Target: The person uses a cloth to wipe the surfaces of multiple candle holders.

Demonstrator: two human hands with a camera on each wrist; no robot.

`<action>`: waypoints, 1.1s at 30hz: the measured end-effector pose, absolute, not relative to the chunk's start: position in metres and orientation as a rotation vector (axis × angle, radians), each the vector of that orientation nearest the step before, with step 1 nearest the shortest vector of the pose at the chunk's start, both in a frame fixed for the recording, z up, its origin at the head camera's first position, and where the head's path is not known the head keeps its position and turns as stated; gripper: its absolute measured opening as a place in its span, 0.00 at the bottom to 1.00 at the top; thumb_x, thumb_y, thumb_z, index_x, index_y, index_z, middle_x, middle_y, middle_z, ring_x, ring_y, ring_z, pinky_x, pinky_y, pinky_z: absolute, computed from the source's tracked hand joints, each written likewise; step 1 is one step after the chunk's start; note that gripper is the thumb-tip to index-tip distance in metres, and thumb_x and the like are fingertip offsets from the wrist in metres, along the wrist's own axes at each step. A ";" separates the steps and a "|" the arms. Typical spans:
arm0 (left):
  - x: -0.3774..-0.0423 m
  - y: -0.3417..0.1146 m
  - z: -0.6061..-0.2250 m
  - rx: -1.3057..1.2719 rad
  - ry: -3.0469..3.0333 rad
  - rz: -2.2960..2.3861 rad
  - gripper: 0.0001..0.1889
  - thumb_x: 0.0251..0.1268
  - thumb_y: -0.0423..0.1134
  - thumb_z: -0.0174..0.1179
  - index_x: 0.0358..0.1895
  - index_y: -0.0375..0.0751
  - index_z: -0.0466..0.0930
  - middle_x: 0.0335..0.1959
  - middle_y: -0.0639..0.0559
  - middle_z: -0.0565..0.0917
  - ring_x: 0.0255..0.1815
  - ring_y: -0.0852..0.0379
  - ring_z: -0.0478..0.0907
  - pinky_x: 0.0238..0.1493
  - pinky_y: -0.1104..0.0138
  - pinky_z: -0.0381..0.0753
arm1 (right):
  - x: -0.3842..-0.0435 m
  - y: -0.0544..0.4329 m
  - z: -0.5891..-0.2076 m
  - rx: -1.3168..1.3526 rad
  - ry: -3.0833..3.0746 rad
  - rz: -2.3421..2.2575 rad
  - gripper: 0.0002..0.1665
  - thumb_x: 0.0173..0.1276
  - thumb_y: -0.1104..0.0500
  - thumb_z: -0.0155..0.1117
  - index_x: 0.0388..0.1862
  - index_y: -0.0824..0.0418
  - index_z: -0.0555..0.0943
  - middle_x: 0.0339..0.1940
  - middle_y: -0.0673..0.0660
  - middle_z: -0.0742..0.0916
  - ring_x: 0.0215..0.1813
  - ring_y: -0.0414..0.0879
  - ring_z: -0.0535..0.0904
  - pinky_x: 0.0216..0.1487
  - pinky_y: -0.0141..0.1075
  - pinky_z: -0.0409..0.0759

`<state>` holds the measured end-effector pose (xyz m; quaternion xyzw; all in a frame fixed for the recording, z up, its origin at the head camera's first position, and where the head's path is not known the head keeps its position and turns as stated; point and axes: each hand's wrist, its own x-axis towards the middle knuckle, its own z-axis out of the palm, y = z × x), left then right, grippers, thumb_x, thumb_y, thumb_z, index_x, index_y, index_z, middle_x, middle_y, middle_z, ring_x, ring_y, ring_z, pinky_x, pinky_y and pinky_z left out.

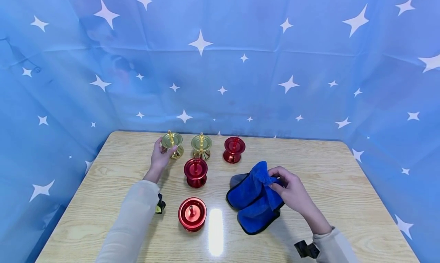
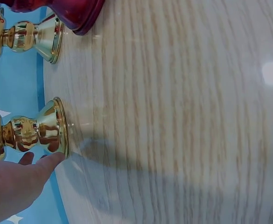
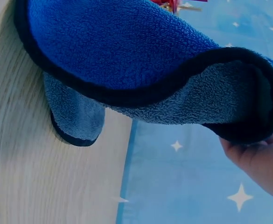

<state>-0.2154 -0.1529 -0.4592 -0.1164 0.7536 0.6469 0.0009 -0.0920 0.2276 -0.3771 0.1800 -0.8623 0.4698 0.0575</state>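
My left hand [image 1: 160, 158] grips the leftmost gold candle holder [image 2: 26, 133], thumb and fingers on either side of it. The holder stands upright near the table's back edge, and in the left wrist view a fingertip [image 2: 57, 157] touches its base rim. My right hand [image 1: 288, 186] pinches a gathered part of a blue cloth [image 1: 252, 205] with a dark edging and a grey underside [image 3: 75, 112]. Part of the cloth lies bunched on the table; the pinched part is raised. The cloth hides some of the right fingers in the right wrist view.
A second gold candle holder [image 1: 201, 144] stands just right of the first. A red candle holder [image 1: 234, 148] is further right, with two more, a middle one [image 1: 195, 172] and a front one [image 1: 192, 214], nearer me. A starred blue curtain [image 1: 220, 64] hangs behind the wooden table [image 1: 330, 171].
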 end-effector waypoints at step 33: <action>-0.214 -0.153 -0.460 -0.337 2.418 1.956 0.41 0.66 0.39 0.54 0.72 0.40 0.35 0.64 0.27 0.60 0.63 0.38 0.61 0.62 0.56 0.63 | -0.166 0.277 -0.448 0.523 -3.174 0.505 0.25 0.59 0.72 0.54 0.58 0.71 0.71 0.61 0.72 0.70 0.58 0.69 0.66 0.51 0.66 0.62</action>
